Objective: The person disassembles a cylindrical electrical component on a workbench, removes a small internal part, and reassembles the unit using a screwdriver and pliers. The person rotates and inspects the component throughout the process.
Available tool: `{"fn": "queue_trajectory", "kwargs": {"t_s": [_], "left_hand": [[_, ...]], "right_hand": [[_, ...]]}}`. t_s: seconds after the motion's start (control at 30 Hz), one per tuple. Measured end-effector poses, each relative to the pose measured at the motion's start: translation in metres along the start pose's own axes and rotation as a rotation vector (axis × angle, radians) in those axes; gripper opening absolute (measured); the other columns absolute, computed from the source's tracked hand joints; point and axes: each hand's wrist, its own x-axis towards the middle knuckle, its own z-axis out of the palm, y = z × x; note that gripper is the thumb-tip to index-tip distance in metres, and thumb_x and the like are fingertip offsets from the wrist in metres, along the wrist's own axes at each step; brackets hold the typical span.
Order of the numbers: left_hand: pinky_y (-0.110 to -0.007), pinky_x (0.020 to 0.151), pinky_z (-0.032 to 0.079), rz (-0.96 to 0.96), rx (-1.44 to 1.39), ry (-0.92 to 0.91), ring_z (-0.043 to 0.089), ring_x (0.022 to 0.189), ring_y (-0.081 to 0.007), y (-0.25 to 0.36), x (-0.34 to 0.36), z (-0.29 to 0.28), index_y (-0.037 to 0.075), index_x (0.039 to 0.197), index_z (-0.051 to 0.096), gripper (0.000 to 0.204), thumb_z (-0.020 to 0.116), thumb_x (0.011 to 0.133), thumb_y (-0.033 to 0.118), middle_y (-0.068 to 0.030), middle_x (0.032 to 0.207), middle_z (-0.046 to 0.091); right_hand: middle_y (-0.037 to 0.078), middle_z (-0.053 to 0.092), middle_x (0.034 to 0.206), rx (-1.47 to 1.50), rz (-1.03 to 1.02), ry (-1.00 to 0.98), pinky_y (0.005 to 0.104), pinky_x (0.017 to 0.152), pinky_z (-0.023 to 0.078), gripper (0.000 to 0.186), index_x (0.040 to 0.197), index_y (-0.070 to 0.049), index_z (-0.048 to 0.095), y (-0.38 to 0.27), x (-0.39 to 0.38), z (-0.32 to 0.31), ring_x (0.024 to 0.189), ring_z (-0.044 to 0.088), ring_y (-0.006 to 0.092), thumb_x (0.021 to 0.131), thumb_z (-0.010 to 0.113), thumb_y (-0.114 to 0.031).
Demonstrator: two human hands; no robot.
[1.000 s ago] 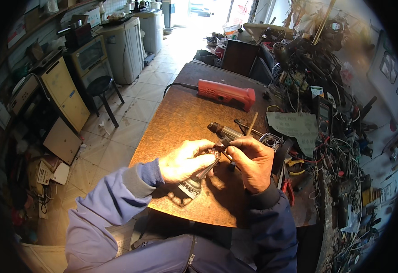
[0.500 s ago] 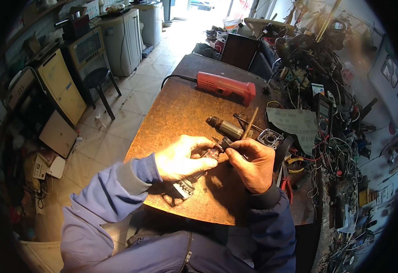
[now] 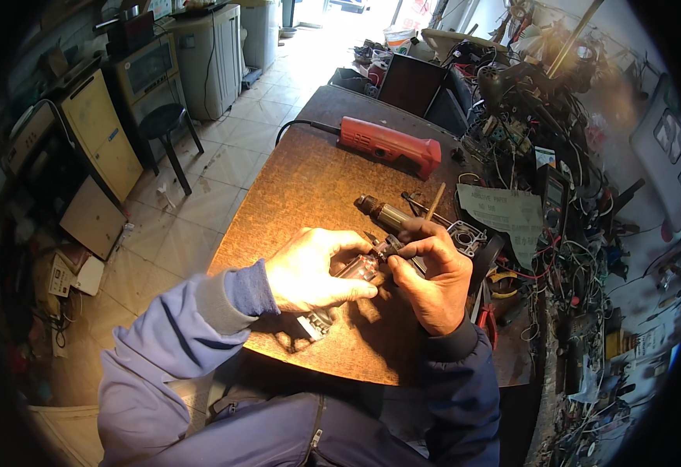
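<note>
My left hand (image 3: pixel 309 268) grips a dark, shiny mechanical part (image 3: pixel 358 269) between thumb and fingers. A silver metal piece (image 3: pixel 315 323) shows beneath that hand; whether it joins the held part is unclear. My right hand (image 3: pixel 428 276) pinches a small dark component (image 3: pixel 389 249) at the end of the held part. Just beyond both hands lie a motor armature (image 3: pixel 387 214), a thin wooden stick (image 3: pixel 436 200) and a silver cut-out metal plate (image 3: pixel 463 237). A red power-tool body (image 3: pixel 387 148) with a black cord rests on the far part of the wooden table (image 3: pixel 278 202).
At the right are a greenish paper sheet (image 3: pixel 498 210), a multimeter (image 3: pixel 554 194), pliers (image 3: pixel 487 327) and tangled wires and parts (image 3: pixel 512 109). A black stool (image 3: pixel 165 124) stands left of the table, before a yellow cabinet (image 3: pixel 103 136) and appliances.
My left thumb has moved slightly down, uncovering more of the held part. My right fingers have shifted on the small component, forefinger rising. The view has shifted a little.
</note>
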Motion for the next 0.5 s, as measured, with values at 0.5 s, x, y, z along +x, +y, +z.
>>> {"fn": "queue_trajectory", "kwargs": {"t_s": [0.5], "left_hand": [[-0.028,0.078,0.058,0.009,0.021,-0.053,0.067,0.091,-0.0110,-0.001,-0.001,-0.002,-0.004,0.128,0.065,0.053,0.087,0.086,0.018,-0.0091,0.106,0.073]], "right_hand": [[0.021,0.069,0.124,0.266,0.161,-0.144,0.0299,0.089,0.054,0.006,0.089,0.005,0.073,-0.010,0.001,-0.007,0.105,0.067,0.0177,0.085,0.077,0.004]]}}
